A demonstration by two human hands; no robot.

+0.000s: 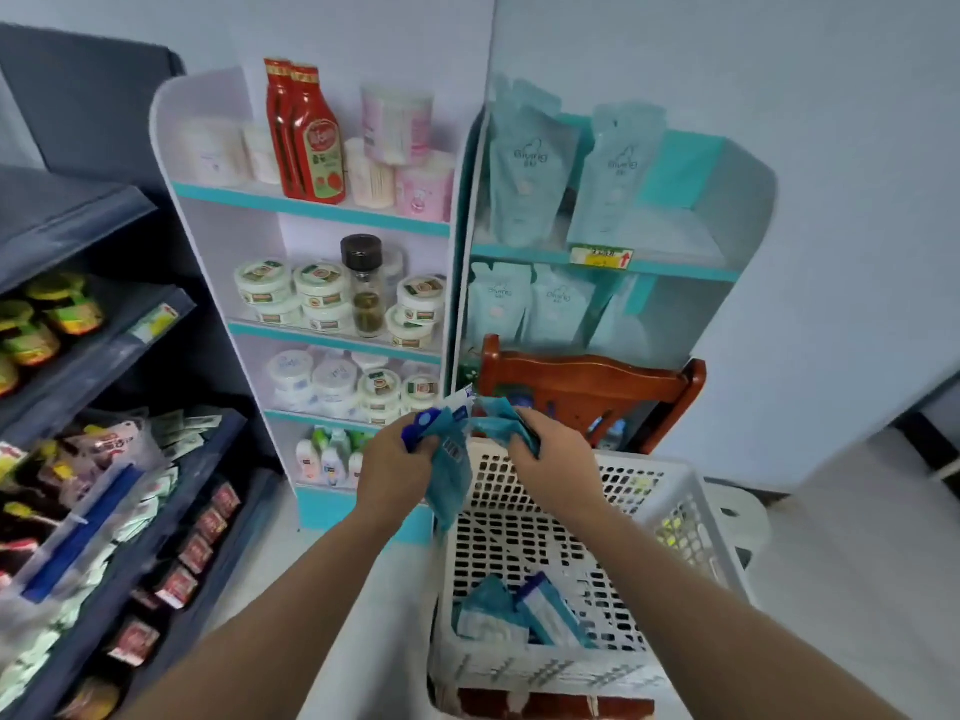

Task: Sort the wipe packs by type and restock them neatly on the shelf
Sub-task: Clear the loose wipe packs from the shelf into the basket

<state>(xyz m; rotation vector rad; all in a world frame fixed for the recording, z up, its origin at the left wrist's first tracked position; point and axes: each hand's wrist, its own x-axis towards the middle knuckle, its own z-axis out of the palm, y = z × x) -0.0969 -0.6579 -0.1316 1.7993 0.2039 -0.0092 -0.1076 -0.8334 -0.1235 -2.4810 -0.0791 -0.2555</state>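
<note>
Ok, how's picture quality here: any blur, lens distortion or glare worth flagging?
Head view: wide-angle lens bows the white shelf unit; focus soft throughout, the wipe packs in the left hand and right hand smeared; light flat, bluish, no glare.

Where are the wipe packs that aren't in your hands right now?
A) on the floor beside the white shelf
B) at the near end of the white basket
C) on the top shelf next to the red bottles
B: a few loose packs lie at the near end of the white basket, below the left hand and right hand, which each grip other packs.
</note>
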